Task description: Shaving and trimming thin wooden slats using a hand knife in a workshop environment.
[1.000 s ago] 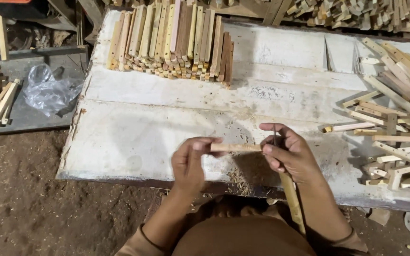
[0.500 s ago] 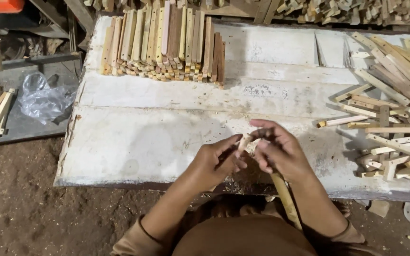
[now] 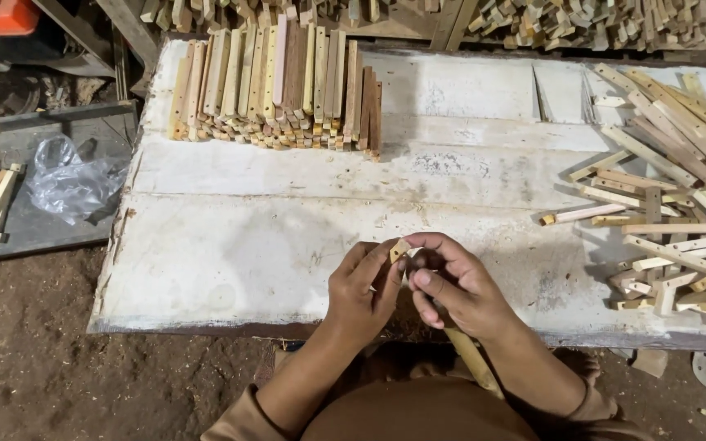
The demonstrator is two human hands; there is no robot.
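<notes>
Holding a small wood stick (image 3: 399,249) end-on, both hands meet over the near edge of the white table (image 3: 230,253). The left hand (image 3: 359,290) has its grip closed on the stick, fingertips pinching it. The right hand (image 3: 459,286) curls around the same spot, grip closed; whether it also holds the stick cannot be told. A neat stack of sticks (image 3: 275,86) lies at the far side. Loose sticks (image 3: 663,196) lie scattered at right. A plastic bag (image 3: 67,184) lies left of the table.

Woodworking workshop, stacked wooden sticks (image 3: 275,90), sawdust-strewn workbench (image 3: 247,245)
</notes>
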